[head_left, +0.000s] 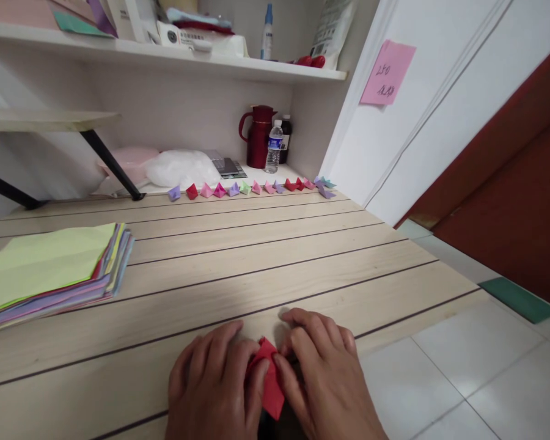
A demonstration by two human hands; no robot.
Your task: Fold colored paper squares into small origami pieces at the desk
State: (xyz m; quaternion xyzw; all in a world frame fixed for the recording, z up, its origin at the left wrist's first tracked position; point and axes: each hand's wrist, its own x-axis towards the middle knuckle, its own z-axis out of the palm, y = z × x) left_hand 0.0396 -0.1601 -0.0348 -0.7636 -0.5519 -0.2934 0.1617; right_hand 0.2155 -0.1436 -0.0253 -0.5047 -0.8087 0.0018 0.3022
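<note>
A small folded piece of red paper (272,391) lies between my two hands at the near edge of the table. My left hand (215,379) grips its left side, with the thumb on top and the fingers curled. On the right side, my right hand (323,373) pinches the paper between thumb and forefinger. The paper comes to a point at its far end, and its sides are partly hidden under my fingers. Along the back of the table runs a row of small folded paper boats (233,189) in red, pink, purple and green.
A stack of coloured paper sheets (50,263), yellow on top, lies at the left. Behind the boats stand a dark red jug (259,137) and a water bottle (274,148). A raised stand (50,120) with black legs is at the back left. Tiled floor (440,373) shows beyond the right edge.
</note>
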